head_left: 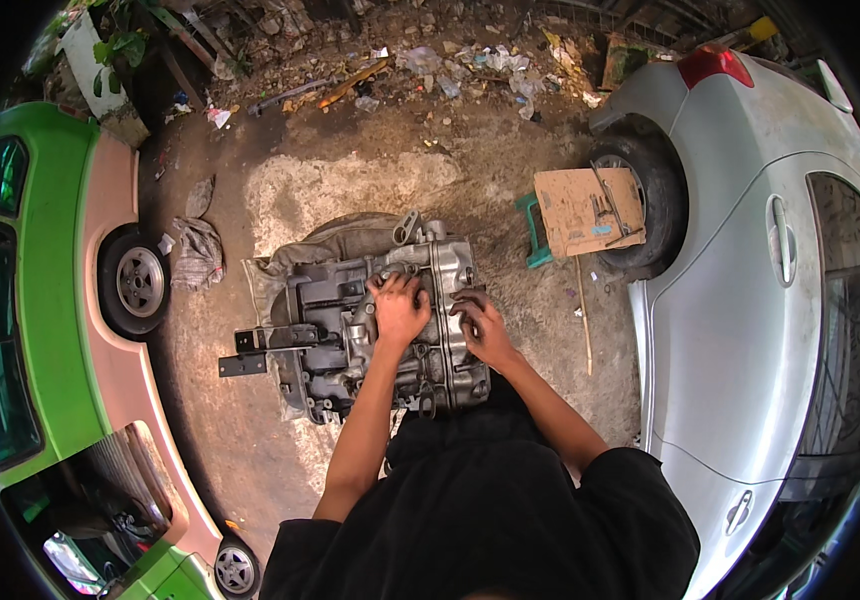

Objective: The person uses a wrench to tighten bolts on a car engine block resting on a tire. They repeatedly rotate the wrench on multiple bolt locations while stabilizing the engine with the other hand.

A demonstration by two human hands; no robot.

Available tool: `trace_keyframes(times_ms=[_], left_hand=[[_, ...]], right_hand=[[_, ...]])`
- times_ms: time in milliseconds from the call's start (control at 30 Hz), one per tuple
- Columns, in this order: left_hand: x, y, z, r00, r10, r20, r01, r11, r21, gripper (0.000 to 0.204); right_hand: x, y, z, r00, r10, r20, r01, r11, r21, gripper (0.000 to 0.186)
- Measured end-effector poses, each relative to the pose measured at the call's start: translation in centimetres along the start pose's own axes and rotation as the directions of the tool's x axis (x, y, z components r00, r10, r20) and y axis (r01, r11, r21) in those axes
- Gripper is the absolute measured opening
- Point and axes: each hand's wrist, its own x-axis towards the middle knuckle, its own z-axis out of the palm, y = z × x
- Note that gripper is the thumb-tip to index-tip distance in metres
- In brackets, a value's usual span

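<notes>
A greasy metal engine [345, 350] lies in front of me on a crumpled grey cloth [268, 285]. My left hand [402, 308] rests on the middle of it, its fingers bent down over a raised metal part. At the engine's right side, my right hand [482, 326] is closed, with dark-stained fingers curled toward the thumb. Whatever lies between those fingers is too small or hidden to make out. From the engine's left side juts a black metal bracket [268, 340]. A metal loop [407, 227] stands out at the far edge.
To the left stands a green and pink vehicle [60, 290]; a silver car [740, 300] is close on the right. By its wheel, a cardboard sheet [570, 205] with tools lies on a green stool [532, 232]. A thin stick [584, 320] and a sack [197, 255] lie on the ground. Litter [470, 72] covers the far side.
</notes>
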Motion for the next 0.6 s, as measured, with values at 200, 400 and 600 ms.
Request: trace_keyframes(times_ms=[200, 400, 600], left_hand=[[0.0, 0.0, 0.1, 1.000, -0.019, 0.023, 0.019, 1.000, -0.003, 0.017], [0.1, -0.1, 0.1, 1.000, -0.020, 0.015, 0.020, 1.000, -0.018, 0.017], [0.0, -0.1, 0.1, 0.999, -0.032, 0.027, 0.032, 0.999, 0.003, 0.018]], right_hand=[[-1.6, -0.1, 0.3, 0.988, 0.011, -0.152, -0.045, 0.973, -0.225, 0.044], [-2.2, 0.4, 0.5, 0.985, 0.033, -0.169, -0.082, 0.953, -0.290, 0.050], [-1.4, 2.2, -0.5, 0.946, 0.150, -0.289, -0.161, 0.987, -0.016, 0.026]])
